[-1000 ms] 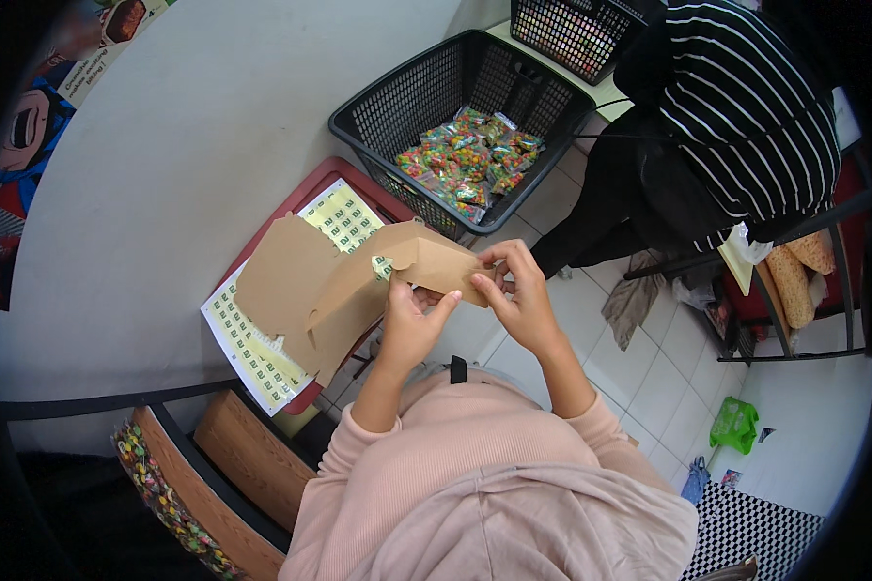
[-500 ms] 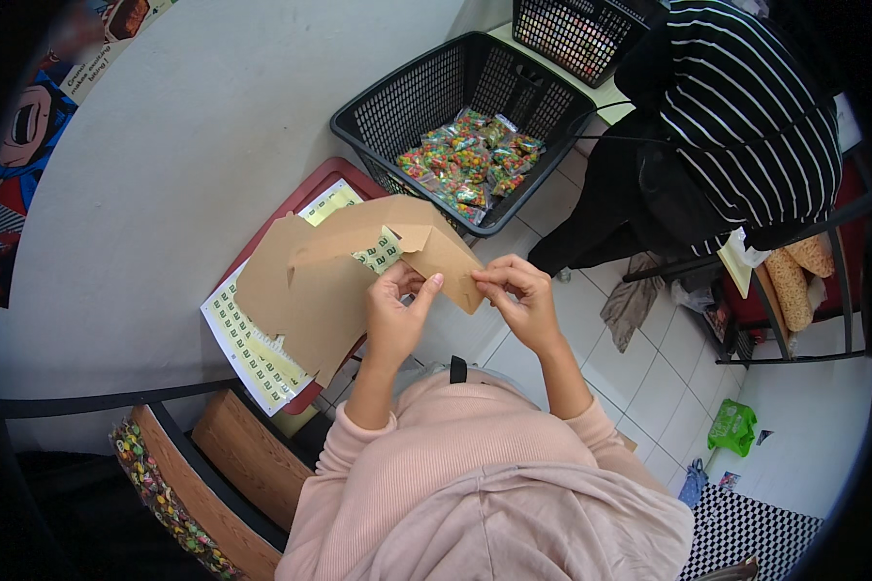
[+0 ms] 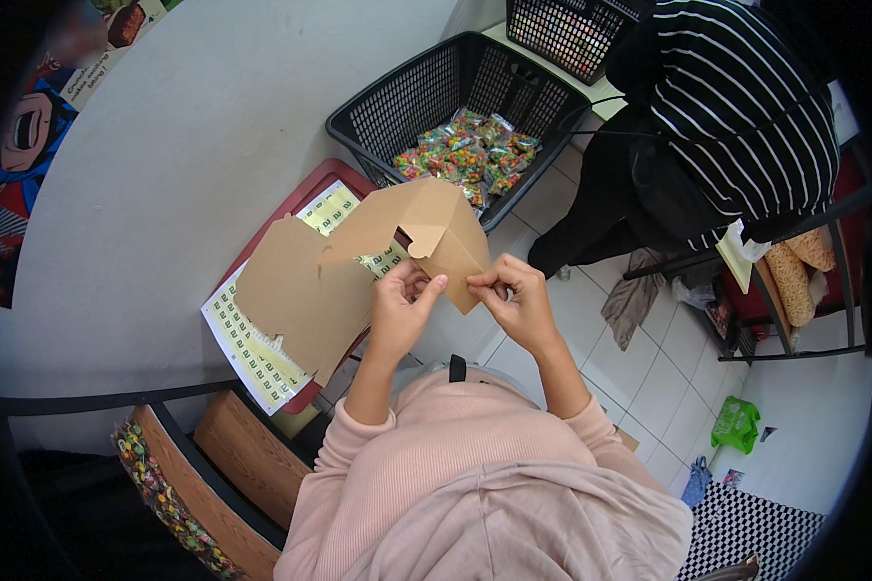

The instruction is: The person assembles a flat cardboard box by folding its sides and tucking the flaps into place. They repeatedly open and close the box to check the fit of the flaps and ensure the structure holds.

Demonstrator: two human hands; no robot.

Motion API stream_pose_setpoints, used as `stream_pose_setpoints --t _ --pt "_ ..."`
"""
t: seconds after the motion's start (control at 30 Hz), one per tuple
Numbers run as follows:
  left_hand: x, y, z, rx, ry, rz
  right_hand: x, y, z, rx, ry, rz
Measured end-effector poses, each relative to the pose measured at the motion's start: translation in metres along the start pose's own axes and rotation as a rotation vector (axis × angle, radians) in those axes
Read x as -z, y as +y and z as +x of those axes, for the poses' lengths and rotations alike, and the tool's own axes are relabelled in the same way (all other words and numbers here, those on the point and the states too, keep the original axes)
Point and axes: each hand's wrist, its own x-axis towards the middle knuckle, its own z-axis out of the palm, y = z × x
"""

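Note:
A brown cardboard box, partly folded, is held up in front of me between both hands. My left hand closes on its near left side, the thumb pointing up along the card and the other fingers partly behind it. With thumb and fingertips, my right hand pinches the near right corner of a folded panel. The box's wide flat part spreads left over sheets of yellow labels on a red stool. What lies under the cardboard is hidden.
Beyond the box stands a black plastic crate holding several bags of colourful snacks. A second crate is behind it. At the right a person in a striped top bends beside a rack. A wooden chair stands lower left.
The folded end of the box has tilted upward, so more of its panels show. Both hands keep their hold and have barely moved. The striped-top person has shifted slightly left.

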Motion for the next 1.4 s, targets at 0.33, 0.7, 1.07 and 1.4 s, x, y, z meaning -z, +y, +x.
stream_pose_setpoints --t 0.33,0.7,1.07,1.4 --pt "-0.008 0.000 -0.007 0.017 -0.044 -0.122 -0.008 0.023 -0.014 -0.117 0.038 0.435" --pt "-0.016 -0.001 -0.022 0.004 -0.085 -0.028 -0.027 0.008 -0.039 -0.014 -0.137 0.325" --pt "-0.016 -0.026 -0.045 0.553 -0.497 -0.285 0.050 0.010 -0.035 -0.106 -0.362 -0.017" --pt "-0.019 -0.045 -0.036 0.736 -0.667 -0.239 0.059 -0.005 -0.037 0.011 -0.544 -0.169"
